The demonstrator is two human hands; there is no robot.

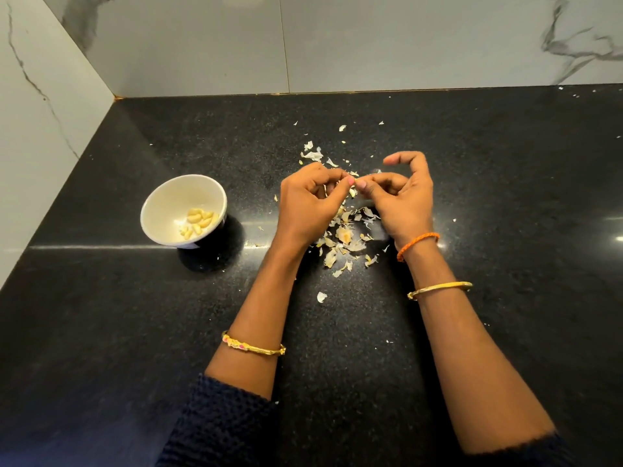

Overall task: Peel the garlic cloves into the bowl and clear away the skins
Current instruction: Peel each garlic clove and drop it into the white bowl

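Hands (312, 200) (401, 200) pinching, seemingly, garlic clove (352, 192), skins (344, 237) beneath

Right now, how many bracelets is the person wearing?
3. A gold bangle sits on the left forearm. An orange braided band circles the right wrist, and a second gold bangle sits just below it. The dark sleeves may hide more.

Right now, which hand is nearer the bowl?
Left. The left hand is just right of the bowl in the view, with bare counter between them. The right hand is farther right, beyond the left hand; both work a clove above the skins.
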